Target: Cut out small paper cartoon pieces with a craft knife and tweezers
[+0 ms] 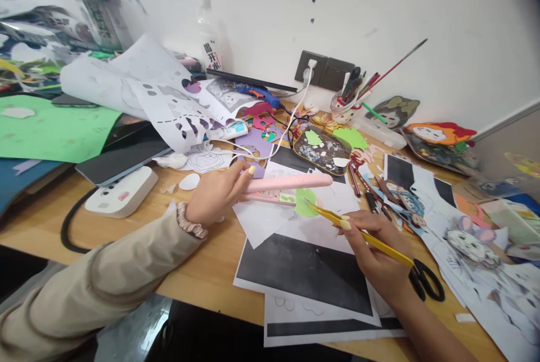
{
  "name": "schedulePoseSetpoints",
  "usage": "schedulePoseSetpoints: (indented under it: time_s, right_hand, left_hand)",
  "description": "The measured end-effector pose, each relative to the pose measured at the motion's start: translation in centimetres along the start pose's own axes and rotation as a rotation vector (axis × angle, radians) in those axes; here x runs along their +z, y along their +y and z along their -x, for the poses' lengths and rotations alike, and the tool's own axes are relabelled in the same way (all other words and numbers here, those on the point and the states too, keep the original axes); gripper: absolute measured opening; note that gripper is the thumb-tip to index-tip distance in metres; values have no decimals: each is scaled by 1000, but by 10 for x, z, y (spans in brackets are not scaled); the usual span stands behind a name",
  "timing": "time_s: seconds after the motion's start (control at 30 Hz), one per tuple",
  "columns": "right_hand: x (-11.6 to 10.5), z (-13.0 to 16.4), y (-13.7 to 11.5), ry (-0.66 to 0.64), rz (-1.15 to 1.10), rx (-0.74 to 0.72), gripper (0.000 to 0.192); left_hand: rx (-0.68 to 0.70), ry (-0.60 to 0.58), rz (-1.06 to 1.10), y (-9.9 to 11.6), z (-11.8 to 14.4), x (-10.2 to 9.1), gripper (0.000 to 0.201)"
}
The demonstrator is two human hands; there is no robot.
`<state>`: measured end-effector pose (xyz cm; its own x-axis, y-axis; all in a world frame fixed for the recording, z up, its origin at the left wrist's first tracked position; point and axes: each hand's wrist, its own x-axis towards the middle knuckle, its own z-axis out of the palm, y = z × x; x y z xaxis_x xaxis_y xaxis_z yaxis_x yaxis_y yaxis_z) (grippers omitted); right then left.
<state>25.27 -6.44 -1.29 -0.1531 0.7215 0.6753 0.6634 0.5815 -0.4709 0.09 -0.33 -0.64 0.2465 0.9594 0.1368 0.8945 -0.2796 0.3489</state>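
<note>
Readable writing only on the white plastic bottle standing against the wall well beyond the left hand: dark Chinese characters down its label, too blurred to spell out; green lettering on a carton further left equally illegible. Left hand closed around the near end of a pink mini hair straightener, plates clamped on a small light-green paper piece just ahead of the right hand. Right hand closed on yellow tweezers, tips touching that green piece; both hands near each other, apart, over white and black printed sheets on the wooden bench. Black-handled scissors lying just right of the right wrist, partly hidden behind it. White cable running from the straightener's side toward a wall socket beyond the hands. Far-left clutter smeared by lens blur; right forearm cut off at the frame's lower edge.
</note>
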Motion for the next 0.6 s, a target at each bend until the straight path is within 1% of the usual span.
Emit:
schedulePoseSetpoints:
  time_s: [0.1, 0.17, 0.3, 0.4, 0.53, 0.6]
  right_hand:
    - [1, 2, 2, 103, -105, 104, 11]
    - [1, 3, 3, 122, -108, 128, 10]
    - [-1, 3, 3, 42, -19, 60, 11]
    - [-1, 3, 3, 13, 32, 23, 11]
    - [-1, 3, 4, -6, 29, 5, 12]
    - [-1, 3, 5, 0, -8, 11, 14]
  left_hand:
    - [-5, 2, -57, 1, 0, 0, 36]
    - [-1, 4, -65, 2, 0, 0, 35]
    - [-2, 18, -13, 2, 0, 0, 34]
    - [0, 36, -7, 2, 1, -1, 32]
    - [-14, 53, -15, 1, 1, 0, 31]
    - [-16, 59, -12, 1, 2, 0, 30]
